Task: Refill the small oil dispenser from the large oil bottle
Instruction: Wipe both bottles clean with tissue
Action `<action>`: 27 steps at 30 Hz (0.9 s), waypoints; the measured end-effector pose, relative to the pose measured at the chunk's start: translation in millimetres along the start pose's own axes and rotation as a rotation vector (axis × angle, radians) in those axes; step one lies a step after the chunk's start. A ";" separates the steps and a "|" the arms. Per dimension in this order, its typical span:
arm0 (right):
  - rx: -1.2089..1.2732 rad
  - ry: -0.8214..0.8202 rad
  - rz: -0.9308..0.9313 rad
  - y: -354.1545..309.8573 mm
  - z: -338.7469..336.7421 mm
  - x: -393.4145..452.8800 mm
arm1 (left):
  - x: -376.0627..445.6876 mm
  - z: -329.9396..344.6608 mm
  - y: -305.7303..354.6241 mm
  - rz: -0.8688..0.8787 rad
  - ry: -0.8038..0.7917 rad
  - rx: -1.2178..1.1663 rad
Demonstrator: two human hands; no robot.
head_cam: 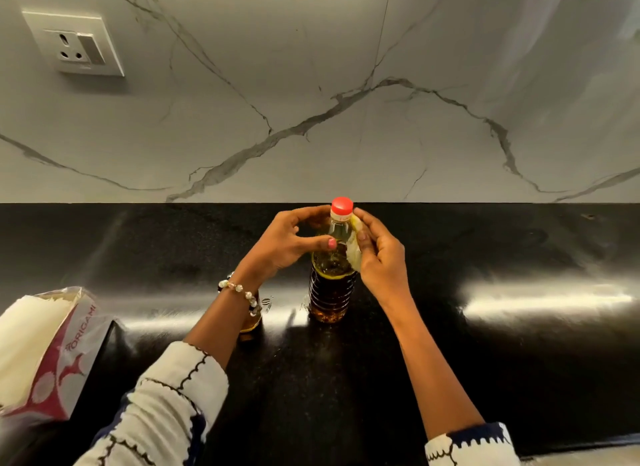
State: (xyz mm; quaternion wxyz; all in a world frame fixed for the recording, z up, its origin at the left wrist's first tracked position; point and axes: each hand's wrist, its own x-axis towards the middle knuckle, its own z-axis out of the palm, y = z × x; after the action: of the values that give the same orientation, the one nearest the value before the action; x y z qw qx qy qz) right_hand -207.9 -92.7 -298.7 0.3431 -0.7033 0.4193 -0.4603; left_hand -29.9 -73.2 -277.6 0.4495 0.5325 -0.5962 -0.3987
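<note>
Red-capped large oil bottle (332, 285) upright | between left hand (287, 243), right hand (379, 254)

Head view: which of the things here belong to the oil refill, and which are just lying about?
Belongs to the job:
- large oil bottle, upright, red cap on
- left hand and right hand, both at the bottle's neck
- small dispenser, mostly hidden behind the left wrist

Just lying about:
- tissue pack at the counter's left edge
- wall socket

Home kitchen — black countertop (485, 344), marble backsplash (311, 84).
</note>
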 end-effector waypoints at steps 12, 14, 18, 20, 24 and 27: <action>0.054 -0.016 -0.010 -10.7 4.7 8.2 | -10.1 12.5 -2.8 0.153 0.254 0.047; 0.056 -0.051 0.013 -4.1 0.7 12.7 | -10.2 13.6 -4.7 0.186 0.296 0.077; 0.034 -0.014 0.042 6.3 -3.5 -2.3 | -11.1 10.6 -8.0 0.189 0.277 0.090; 0.044 0.072 0.048 8.6 -3.6 -10.8 | -10.8 4.1 -12.6 0.196 0.223 0.115; 0.452 0.270 0.329 0.8 -7.2 -6.2 | -12.5 1.4 -17.3 0.182 0.318 0.145; 0.573 0.349 0.357 -8.9 -14.2 -0.6 | -16.8 14.8 -9.4 0.179 0.435 0.107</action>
State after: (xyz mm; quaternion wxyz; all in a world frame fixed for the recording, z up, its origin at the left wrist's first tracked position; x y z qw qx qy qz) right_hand -218.9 -89.8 -286.4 0.5238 -0.4058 0.4416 -0.6049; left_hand -41.0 -57.6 -292.5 0.5720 0.5740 -0.5504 -0.2010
